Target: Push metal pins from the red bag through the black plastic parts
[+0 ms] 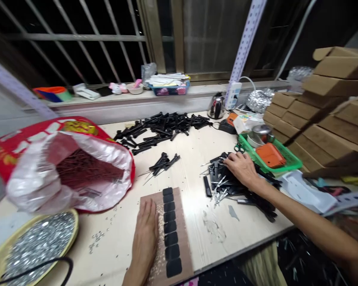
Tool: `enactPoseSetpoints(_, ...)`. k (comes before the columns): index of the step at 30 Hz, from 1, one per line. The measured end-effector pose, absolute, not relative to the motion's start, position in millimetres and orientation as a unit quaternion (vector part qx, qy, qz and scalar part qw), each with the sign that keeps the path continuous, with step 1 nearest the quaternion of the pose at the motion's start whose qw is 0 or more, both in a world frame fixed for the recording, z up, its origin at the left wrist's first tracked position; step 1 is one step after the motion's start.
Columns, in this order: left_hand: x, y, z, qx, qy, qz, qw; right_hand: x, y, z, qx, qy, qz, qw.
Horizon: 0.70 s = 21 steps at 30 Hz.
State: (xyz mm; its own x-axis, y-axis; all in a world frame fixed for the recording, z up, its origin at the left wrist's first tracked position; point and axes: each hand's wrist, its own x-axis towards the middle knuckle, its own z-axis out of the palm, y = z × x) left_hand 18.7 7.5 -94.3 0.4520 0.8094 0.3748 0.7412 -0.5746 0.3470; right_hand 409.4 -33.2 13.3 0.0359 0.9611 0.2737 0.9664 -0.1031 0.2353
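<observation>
My left hand lies flat, fingers together and stretched out, on a brown board near the table's front edge. A column of several black pads runs down the board beside it. My right hand reaches out to a heap of black strip-shaped parts and thin metal pins at the right. Its fingers curl down onto the black parts; whether they grip one is hidden.
A red bag with a clear liner holding thin rods lies at left. A yellow dish of small silver pieces sits at the front left. More black parts are piled at the back. A green basket and stacked cardboard boxes stand at right.
</observation>
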Motion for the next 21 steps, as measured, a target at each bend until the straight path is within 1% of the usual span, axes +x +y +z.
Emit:
enactPoseSetpoints(3, 20, 5, -94, 0.835, 0.478, 0.259, 0.079, 386, -16, 17, -0.684, -0.699, -0.197, 0.065)
enactPoseSetpoints(6, 23, 3, -92, 0.825, 0.488, 0.268, 0.097, 342, 20, 10, -0.602, -0.775, -0.165, 0.104)
enactPoseSetpoints(9, 25, -3, -82, 0.819, 0.490, 0.277, 0.117, 297, 65, -9, -0.499, -0.854, -0.120, 0.082)
enactPoseSetpoints(11, 22, -10, -70, 0.806, 0.495, 0.295, 0.131, 274, 90, -23, -0.468, -0.876, -0.108, 0.055)
enactPoseSetpoints(13, 11, -16, -57, 0.782, 0.514, 0.328, 0.131, 259, 107, -35, -0.462, -0.879, -0.107, 0.047)
enactPoseSetpoints(17, -34, -23, -37, 0.718, 0.594, 0.359, 0.054, 252, 124, -49, -0.463, -0.879, -0.101, 0.059)
enactPoseSetpoints(21, -72, -17, -37, 0.702, 0.638, 0.315, 0.011, 258, 127, -55, -0.461, -0.881, -0.096, 0.050)
